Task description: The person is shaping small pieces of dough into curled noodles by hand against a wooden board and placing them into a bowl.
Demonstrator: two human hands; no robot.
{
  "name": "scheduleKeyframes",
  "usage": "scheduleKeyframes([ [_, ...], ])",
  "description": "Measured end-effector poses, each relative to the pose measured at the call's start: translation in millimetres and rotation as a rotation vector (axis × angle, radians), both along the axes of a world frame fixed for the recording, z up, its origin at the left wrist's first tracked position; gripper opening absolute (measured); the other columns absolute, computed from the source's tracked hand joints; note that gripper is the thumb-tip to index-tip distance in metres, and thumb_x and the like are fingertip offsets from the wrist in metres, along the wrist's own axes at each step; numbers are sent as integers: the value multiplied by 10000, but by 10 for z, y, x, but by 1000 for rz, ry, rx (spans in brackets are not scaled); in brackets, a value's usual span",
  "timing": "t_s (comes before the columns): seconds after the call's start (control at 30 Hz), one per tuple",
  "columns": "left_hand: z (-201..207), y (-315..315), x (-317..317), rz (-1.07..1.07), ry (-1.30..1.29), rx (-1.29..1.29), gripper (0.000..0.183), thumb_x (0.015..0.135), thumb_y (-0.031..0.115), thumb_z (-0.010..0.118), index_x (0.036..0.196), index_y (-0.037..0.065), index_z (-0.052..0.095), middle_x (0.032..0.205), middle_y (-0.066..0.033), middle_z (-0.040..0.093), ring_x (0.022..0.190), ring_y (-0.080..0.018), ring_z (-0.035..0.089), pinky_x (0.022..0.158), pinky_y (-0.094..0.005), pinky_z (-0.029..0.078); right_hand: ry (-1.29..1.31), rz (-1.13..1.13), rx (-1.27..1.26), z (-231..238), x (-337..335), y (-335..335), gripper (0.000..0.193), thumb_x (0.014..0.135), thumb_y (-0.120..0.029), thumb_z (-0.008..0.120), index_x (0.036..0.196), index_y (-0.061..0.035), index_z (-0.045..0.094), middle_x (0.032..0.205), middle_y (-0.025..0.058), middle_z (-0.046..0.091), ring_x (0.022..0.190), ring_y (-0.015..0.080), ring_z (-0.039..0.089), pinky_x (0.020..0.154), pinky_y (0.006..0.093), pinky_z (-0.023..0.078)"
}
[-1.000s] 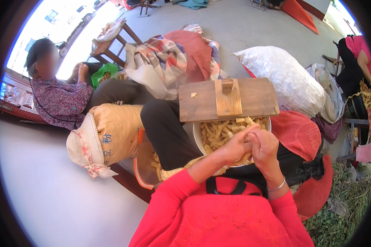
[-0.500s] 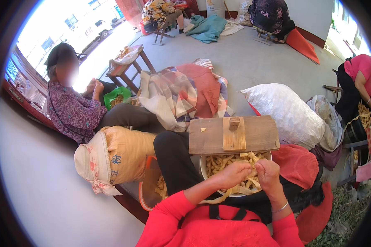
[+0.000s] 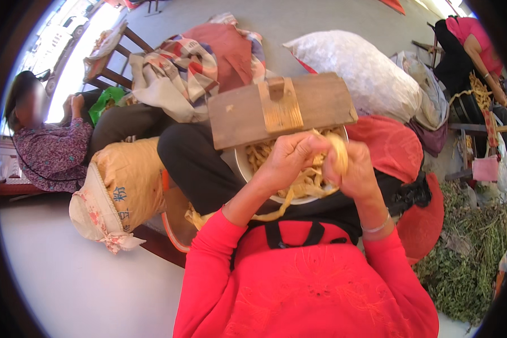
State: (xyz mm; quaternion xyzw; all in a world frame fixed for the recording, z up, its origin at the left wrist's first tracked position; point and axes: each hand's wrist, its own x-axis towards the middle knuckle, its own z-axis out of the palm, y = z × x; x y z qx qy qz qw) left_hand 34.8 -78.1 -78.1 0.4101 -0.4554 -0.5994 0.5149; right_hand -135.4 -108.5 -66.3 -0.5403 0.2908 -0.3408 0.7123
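My left hand (image 3: 290, 160) and my right hand (image 3: 354, 169) work close together above a white basin (image 3: 240, 162) on my lap. Both are closed on a pale yellow strip (image 3: 339, 153), which loops up between them; the right fingers are slightly blurred. Below the hands, the basin holds many similar strips (image 3: 304, 188). One long strip (image 3: 276, 213) trails over the near rim toward the left. Across the basin's far side lies a wooden board (image 3: 231, 121) with a lighter crosspiece and a small block on it.
A tied tan sack (image 3: 132, 166) and an orange-rimmed container (image 3: 177, 211) stand left. Beyond are crumpled cloths (image 3: 225, 53) and a white sack (image 3: 355, 70). Dried plants (image 3: 467, 253) lie right. Co-workers sit at far left (image 3: 53, 146) and far right (image 3: 476, 45).
The view has tilted down and shifted right. The yellow strip now loops visibly above my hands, and my right hand has turned around it.
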Motion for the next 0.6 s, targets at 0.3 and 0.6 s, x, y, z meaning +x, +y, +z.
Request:
scheduleKeyframes([
  [0.3, -234, 39, -190, 55, 227, 175, 394, 936, 126, 535, 1309, 20, 462, 705, 56, 446, 569, -24, 379, 473, -169, 276, 383, -437, -621, -412, 290, -221, 220, 884, -101, 602, 1090, -106, 679, 791, 57, 684, 674, 145, 647, 607, 259, 500],
  [0.6, -417, 252, -100, 334, -1120, -410, 120, 838, 101, 574, 952, 63, 588, 743, -60, 616, 645, -275, 594, 564, -362, 464, 478, -198, -466, -791, 173, -76, 179, 912, -190, 611, 866, -27, 670, 743, 8, 643, 619, 107, 572, 537, 273, 436],
])
